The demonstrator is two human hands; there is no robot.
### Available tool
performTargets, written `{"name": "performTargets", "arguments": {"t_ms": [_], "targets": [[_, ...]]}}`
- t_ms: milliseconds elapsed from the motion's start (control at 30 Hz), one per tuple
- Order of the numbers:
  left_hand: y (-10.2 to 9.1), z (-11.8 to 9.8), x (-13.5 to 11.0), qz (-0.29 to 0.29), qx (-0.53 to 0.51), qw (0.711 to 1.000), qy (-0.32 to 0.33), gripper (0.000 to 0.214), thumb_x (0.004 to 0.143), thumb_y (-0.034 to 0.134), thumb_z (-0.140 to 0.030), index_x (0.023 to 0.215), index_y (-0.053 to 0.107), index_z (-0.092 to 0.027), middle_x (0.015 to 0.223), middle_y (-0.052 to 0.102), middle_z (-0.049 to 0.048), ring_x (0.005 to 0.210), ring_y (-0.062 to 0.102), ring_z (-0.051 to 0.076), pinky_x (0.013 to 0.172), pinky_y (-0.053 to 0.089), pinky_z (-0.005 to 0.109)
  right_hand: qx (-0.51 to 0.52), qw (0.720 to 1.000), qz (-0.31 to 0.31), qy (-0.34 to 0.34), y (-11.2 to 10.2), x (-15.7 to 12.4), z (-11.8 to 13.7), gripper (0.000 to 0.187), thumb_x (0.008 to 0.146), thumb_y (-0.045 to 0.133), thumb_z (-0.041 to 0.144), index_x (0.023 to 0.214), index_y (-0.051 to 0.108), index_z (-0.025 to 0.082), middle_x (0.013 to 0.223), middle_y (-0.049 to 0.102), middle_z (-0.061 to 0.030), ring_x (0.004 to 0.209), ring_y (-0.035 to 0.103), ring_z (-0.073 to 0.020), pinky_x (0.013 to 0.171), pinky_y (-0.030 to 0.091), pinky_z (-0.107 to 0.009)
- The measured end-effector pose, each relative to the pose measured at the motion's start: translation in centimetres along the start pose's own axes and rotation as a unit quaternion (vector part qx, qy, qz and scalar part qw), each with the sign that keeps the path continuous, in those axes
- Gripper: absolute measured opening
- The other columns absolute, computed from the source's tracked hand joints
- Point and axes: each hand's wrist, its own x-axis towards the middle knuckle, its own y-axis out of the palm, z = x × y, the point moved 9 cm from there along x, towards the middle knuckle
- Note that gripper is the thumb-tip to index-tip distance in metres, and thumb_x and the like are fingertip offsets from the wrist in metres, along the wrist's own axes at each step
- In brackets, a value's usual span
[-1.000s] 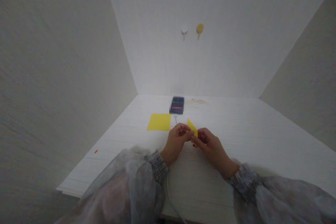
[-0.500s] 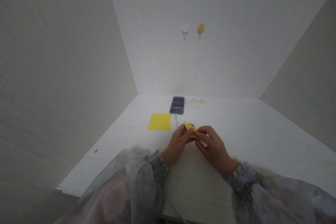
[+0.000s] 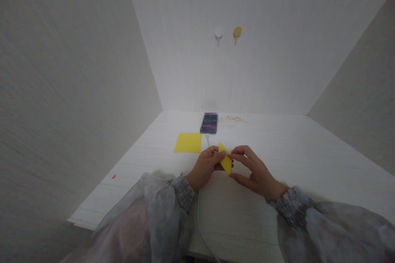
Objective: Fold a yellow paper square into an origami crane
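Observation:
My left hand (image 3: pixel 207 164) pinches a small piece of folded yellow paper (image 3: pixel 226 163) between thumb and fingers. The paper stands at a slant, one pointed corner up and another down toward me. My right hand (image 3: pixel 254 172) is at its right side with thumb and fingers spread apart. Its index fingertip touches the paper's face, and the thumb tip is close to the lower corner. A flat sheet of yellow paper (image 3: pixel 188 143) lies on the white table to the left of my hands.
Behind my hands a dark phone (image 3: pixel 210 123) lies on the table (image 3: pixel 308 152), with a white cable (image 3: pixel 199 222) running toward me. Pale bands (image 3: pixel 233 118) lie beside it, and a small red bit (image 3: pixel 114 176) at left. Two hooks (image 3: pixel 237 32) hang on the back wall.
The folded paper has turned more upright and shows more of its face. My right hand has loosened from it, its thumb and fingers now wider apart. My left hand keeps its hold.

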Motion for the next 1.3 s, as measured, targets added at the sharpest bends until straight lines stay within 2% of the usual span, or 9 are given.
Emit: {"name": "performTargets", "arguments": {"t_ms": [200, 333, 467, 567, 633, 800, 967, 1133, 1300], "targets": [[-0.6, -0.1, 0.1, -0.026, 0.017, 1.0, 0.005, 0.025, 0.063, 0.062, -0.031, 0.075, 0.049, -0.013, 0.066, 0.061, 0.0008, 0.061, 0.059, 0.011, 0.058, 0.046, 0.023, 0.005, 1.0, 0.019, 0.006, 0.4, 0.1, -0.3, 0.054, 0.064, 0.064, 0.029, 0.114, 0.043, 0.024, 0.101, 0.041, -0.0075, 0.095, 0.042, -0.0208, 0.078, 0.042, -0.036], [-0.7, -0.2, 0.2, -0.032, 0.031, 0.999, 0.013, 0.029, 0.063, 0.061, -0.033, 0.08, 0.047, -0.014, 0.068, 0.061, 0.0013, 0.061, 0.059, 0.012, 0.06, 0.047, 0.025, 0.011, 1.0, 0.01, 0.019, 0.4, 0.1, -0.5, 0.049, 0.065, 0.063, 0.029, 0.11, 0.046, 0.024, 0.098, 0.043, -0.007, 0.093, 0.043, -0.0198, 0.077, 0.043, -0.035], [-0.9, -0.5, 0.2, -0.042, 0.061, 0.997, 0.031, 0.037, 0.064, 0.06, -0.033, 0.087, 0.036, -0.017, 0.063, 0.06, -0.0005, 0.059, 0.06, 0.014, 0.057, 0.047, 0.028, 0.023, 0.999, 0.005, 0.036, 0.3, 0.4, -0.7, 0.039, 0.067, 0.061, 0.031, 0.104, 0.051, 0.022, 0.093, 0.045, -0.0065, 0.089, 0.045, -0.0192, 0.074, 0.044, -0.033], [-0.4, -0.7, 0.2, -0.031, 0.078, 0.996, 0.039, 0.036, 0.066, 0.058, -0.034, 0.085, 0.032, -0.018, 0.06, 0.058, -0.0022, 0.056, 0.059, 0.014, 0.054, 0.048, 0.029, 0.014, 0.999, -0.01, 0.046, -0.1, 0.5, -0.9, 0.027, 0.071, 0.056, 0.031, 0.096, 0.055, 0.02, 0.088, 0.047, -0.0061, 0.083, 0.048, -0.0179, 0.07, 0.045, -0.032], [0.0, -0.6, 0.1, -0.021, 0.094, 0.995, 0.032, 0.032, 0.067, 0.056, -0.035, 0.081, 0.034, -0.017, 0.06, 0.057, -0.0025, 0.054, 0.058, 0.012, 0.053, 0.048, 0.029, -0.002, 0.998, -0.025, 0.06, -0.4, 0.6, -1.2, 0.016, 0.076, 0.05, 0.029, 0.086, 0.058, 0.019, 0.082, 0.048, -0.0051, 0.076, 0.049, -0.0163, 0.066, 0.044, -0.03], [0.9, -0.7, -0.1, 0.009, 0.094, 0.995, 0.023, 0.028, 0.07, 0.052, -0.039, 0.076, 0.042, -0.014, 0.069, 0.057, 0.0004, 0.063, 0.058, 0.011, 0.063, 0.048, 0.029, -0.017, 0.993, -0.059, 0.101, -1.1, 0.5, -1.8, 0.017, 0.081, 0.043, 0.023, 0.074, 0.058, 0.018, 0.071, 0.049, -0.003, 0.066, 0.049, -0.0133, 0.058, 0.042, -0.025], [1.6, -1.1, -0.2, 0.049, 0.06, 0.996, 0.053, 0.035, 0.058, 0.067, -0.024, 0.079, 0.04, -0.015, 0.069, 0.057, -0.0014, 0.062, 0.056, 0.008, 0.061, 0.043, 0.021, -0.017, 0.991, -0.073, 0.114, -1.1, 0.5, -2.0, 0.011, 0.078, 0.047, 0.023, 0.077, 0.057, 0.019, 0.07, 0.05, -0.0027, 0.067, 0.05, -0.0144, 0.058, 0.043, -0.027], [1.3, -1.3, -0.3, 0.047, 0.068, 0.993, 0.082, 0.035, 0.06, 0.065, -0.021, 0.083, 0.039, -0.017, 0.069, 0.058, -0.0021, 0.063, 0.056, 0.008, 0.06, 0.04, 0.02, 0.052, 0.985, -0.101, 0.131, -1.2, 0.5, -2.6, 0.006, 0.075, 0.051, 0.021, 0.077, 0.056, 0.02, 0.075, 0.051, -0.0031, 0.07, 0.051, -0.0149, 0.061, 0.044, -0.028], [1.3, -1.7, -0.3, 0.043, 0.086, 0.99, 0.099, 0.033, 0.061, 0.064, -0.023, 0.083, 0.04, -0.018, 0.071, 0.058, -0.0017, 0.065, 0.055, 0.008, 0.06, 0.04, 0.02, 0.165, 0.962, -0.092, 0.195, -0.4, 0.0, -4.3, 0.005, 0.073, 0.054, 0.022, 0.078, 0.056, 0.02, 0.077, 0.054, -0.0022, 0.072, 0.053, -0.0142, 0.064, 0.045, -0.028]]}}
